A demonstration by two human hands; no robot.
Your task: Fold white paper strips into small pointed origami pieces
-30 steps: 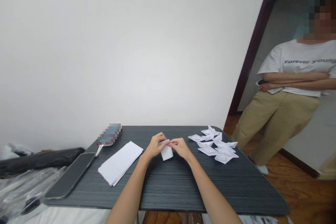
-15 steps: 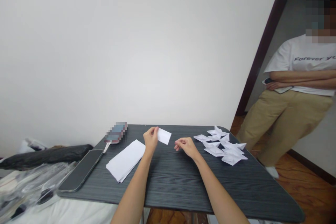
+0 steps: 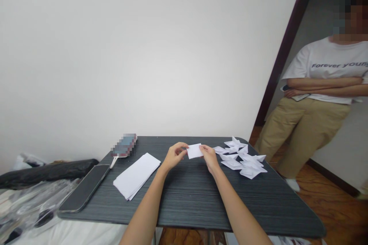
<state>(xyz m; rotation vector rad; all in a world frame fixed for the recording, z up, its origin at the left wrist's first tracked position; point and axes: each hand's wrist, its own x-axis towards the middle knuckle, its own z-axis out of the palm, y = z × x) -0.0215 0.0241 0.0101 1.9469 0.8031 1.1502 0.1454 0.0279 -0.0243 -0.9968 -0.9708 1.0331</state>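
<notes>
A small folded piece of white paper (image 3: 194, 151) is held up above the middle of the dark table. My right hand (image 3: 209, 157) pinches its right edge between thumb and fingers. At the paper's left edge is my left hand (image 3: 174, 155), its thumb and forefinger parted; a fingertip reaches the upper left corner, though whether it presses there is hard to see. Left of my left hand lies a stack of white paper sheets (image 3: 136, 176). Several folded white paper boats (image 3: 244, 157) sit in a cluster beyond my right hand.
A large phone (image 3: 84, 188) lies at the table's left edge, with a blurred-out device (image 3: 124, 145) behind it. Plastic-wrapped things (image 3: 37, 199) are heaped left of the table (image 3: 184, 206). A person (image 3: 319, 95) with folded arms stands at the right, by a doorway.
The folded paper has passed from my left hand into my right hand and turned more level. My left fingers have parted. The view has shifted slightly to the right.
</notes>
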